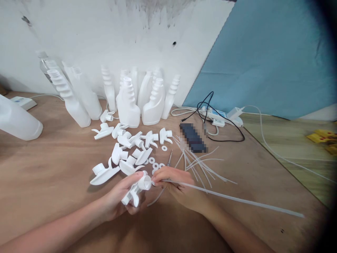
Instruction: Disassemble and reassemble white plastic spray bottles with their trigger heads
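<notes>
My left hand (118,198) is closed around a white trigger spray head (133,193), its round collar facing right. Pinched in the fingers of my right hand (179,184) is a long, thin translucent plastic tube (244,201), which stretches off to the right. The tube's near end is at the collar opening; I cannot tell whether it is inside. Just beyond my hands lie several loose trigger spray heads (105,174) and some small white ring washers (155,166). More thin tubes (202,165) are scattered past my right hand, near a slim pointed metal tool (170,158).
Several white bottles (129,109) without tops stand along the wall, with another bottle (18,119) at the left edge. A blurred dark object (193,137) lies beyond the tubes. Black cable (234,141) and a power strip (221,114) are at the back right.
</notes>
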The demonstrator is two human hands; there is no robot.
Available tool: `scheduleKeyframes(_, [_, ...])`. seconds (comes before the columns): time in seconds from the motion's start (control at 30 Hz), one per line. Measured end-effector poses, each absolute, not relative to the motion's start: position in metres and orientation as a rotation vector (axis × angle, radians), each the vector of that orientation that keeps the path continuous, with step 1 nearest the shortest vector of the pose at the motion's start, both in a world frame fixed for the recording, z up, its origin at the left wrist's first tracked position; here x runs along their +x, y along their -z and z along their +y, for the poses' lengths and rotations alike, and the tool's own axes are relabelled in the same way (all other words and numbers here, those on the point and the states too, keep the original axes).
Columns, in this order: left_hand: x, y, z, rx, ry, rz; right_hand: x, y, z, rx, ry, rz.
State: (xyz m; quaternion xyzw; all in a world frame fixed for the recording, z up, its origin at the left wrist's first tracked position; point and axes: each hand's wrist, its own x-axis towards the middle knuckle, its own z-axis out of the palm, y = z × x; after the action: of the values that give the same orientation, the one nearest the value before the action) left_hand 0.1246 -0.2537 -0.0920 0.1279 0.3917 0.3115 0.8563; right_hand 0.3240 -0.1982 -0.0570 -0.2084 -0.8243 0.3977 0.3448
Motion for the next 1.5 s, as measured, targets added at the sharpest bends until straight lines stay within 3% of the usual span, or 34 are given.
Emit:
scheduleKeyframes(0.97, [0.132, 0.083, -0.261, 0.342, -0.779, 0.946, 0.311, 0.094, -0.206, -0.447, -0.849, -2.122])
scheduleKeyframes(1.2, [0.125, 0.083, -0.256, 0.137, -0.62, 0.644, 0.315, 0.076, -0.202, -0.709, -1.337, -1.859])
scheduleKeyframes(1.33, [0.124, 0.084, -0.259, 0.192, -0.508, 0.48, 0.315, 0.067, -0.202, -0.651, -1.439, -1.88])
scheduleKeyframes(1.5, [0.129, 0.079, -0.264, 0.435, -0.212, 0.643, 0.309, 0.067, -0.208, -0.568, -1.671, -1.831])
